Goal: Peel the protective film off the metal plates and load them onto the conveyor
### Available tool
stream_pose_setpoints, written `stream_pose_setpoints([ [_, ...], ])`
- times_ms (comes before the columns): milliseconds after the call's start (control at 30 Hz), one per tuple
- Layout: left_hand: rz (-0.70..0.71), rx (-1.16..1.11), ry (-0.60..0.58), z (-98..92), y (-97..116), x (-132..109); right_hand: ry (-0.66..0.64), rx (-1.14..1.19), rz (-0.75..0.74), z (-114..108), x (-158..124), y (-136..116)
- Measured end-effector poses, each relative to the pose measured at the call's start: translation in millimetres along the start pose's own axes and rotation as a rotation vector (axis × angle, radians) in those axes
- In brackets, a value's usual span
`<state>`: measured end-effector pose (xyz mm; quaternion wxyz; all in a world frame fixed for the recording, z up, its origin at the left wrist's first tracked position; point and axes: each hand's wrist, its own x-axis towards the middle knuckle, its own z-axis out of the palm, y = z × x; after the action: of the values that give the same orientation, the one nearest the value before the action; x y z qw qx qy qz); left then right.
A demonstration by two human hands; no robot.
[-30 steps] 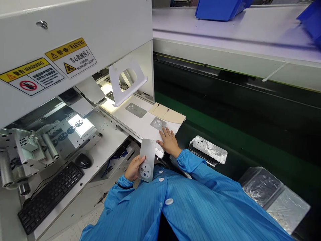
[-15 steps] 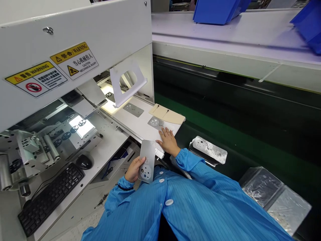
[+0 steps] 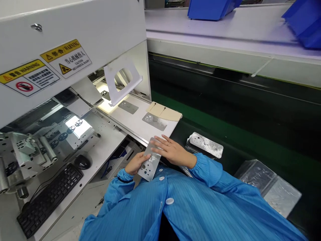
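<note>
My left hand grips the lower left edge of a thin grey phone back panel, its camera holes towards my body. My right hand lies across the upper end of that panel, fingers stretched out over its face. Just beyond it, a second panel with a splash pattern lies flat on the white feed belt. Further in is a plainer grey panel. A stack of patterned panels stands to the right of my right forearm.
A beige curved plate edges the belt's end. Around me are a white machine housing, a keyboard, a mouse, the dark green conveyor, blue bins and film-wrapped sheets.
My right hand has left the panel on the belt and moved down and back onto the held panel. The held panel has tilted clockwise. The view has shifted slightly.
</note>
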<state>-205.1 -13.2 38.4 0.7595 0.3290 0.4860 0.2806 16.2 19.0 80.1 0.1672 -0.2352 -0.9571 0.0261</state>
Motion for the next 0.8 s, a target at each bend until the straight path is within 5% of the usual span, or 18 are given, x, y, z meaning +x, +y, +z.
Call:
stream_pose_setpoints([
  [100, -0.025, 0.073, -0.149, 13.5, 13.4, 9.1, 0.050, -0.037, -0.142, -3.3, -14.2, -8.7],
  [200, -0.005, 0.064, -0.187, 25.2, 19.4, 16.8, 0.135, -0.037, -0.115, 2.9, -41.2, -10.4],
  [300, 0.052, 0.025, -0.153, 29.2, 18.4, 20.0, 0.149, -0.038, 0.136, 6.5, -83.5, -7.0],
  [433, 0.091, 0.030, -0.215, 31.3, 11.4, 21.3, 0.084, -0.137, 0.860, 13.0, -149.6, 5.7],
  [500, 0.069, 0.063, -0.243, 36.8, 6.7, 21.8, 0.050, -0.178, 1.085, 21.4, -177.5, 14.5],
  [633, 0.022, 0.088, -0.289, 56.4, -2.1, 22.4, -0.024, -0.165, 1.183, 40.9, -208.0, 28.8],
  [800, -0.012, 0.129, -0.345, 75.5, -13.6, 24.5, -0.079, -0.127, 1.197, 46.0, -207.2, 23.2],
])
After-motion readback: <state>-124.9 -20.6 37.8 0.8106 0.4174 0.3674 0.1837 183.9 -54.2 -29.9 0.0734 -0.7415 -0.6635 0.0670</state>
